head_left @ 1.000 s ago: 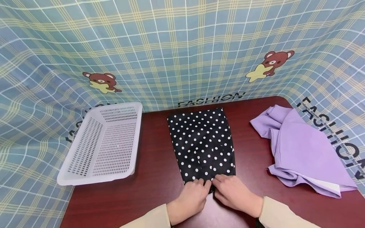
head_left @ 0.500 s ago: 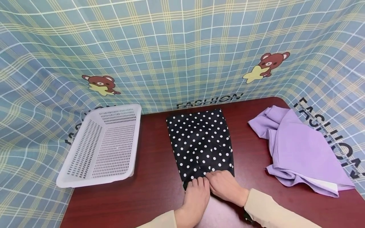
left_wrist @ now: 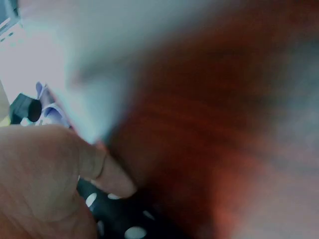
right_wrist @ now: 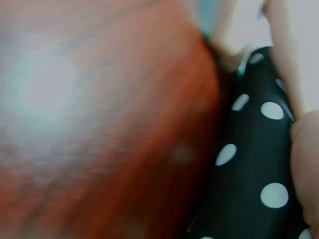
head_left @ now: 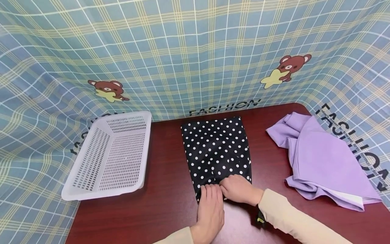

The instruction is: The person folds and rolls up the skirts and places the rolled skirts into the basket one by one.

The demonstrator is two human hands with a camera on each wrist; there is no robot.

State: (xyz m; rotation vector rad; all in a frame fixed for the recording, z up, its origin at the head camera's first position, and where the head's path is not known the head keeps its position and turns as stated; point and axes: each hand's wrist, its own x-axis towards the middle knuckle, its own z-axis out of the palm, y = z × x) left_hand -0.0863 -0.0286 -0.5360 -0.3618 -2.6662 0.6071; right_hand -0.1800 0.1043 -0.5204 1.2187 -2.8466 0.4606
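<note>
A black cloth with white polka dots (head_left: 216, 149) lies folded in a long rectangle on the dark red table (head_left: 164, 203). My left hand (head_left: 209, 206) lies flat on the cloth's near edge, fingers straight and pressing down. Right beside it, my right hand (head_left: 239, 188) curls its fingers round the same near edge. The two hands touch each other. In the left wrist view my thumb (left_wrist: 107, 172) rests just above the dotted cloth (left_wrist: 124, 219). The right wrist view is blurred and shows the dotted cloth (right_wrist: 249, 164) against the table, with a finger (right_wrist: 306, 164) on it.
A white perforated plastic basket (head_left: 91, 189) stands at the table's left, partly over the edge. A crumpled purple cloth (head_left: 323, 159) lies at the right. A blue plaid sheet (head_left: 195, 51) with bear prints hangs behind and around the table.
Both hands have slid forward over the cloth's near edge, pushing it away from me. The left hand has flattened and the right has turned in towards it.
</note>
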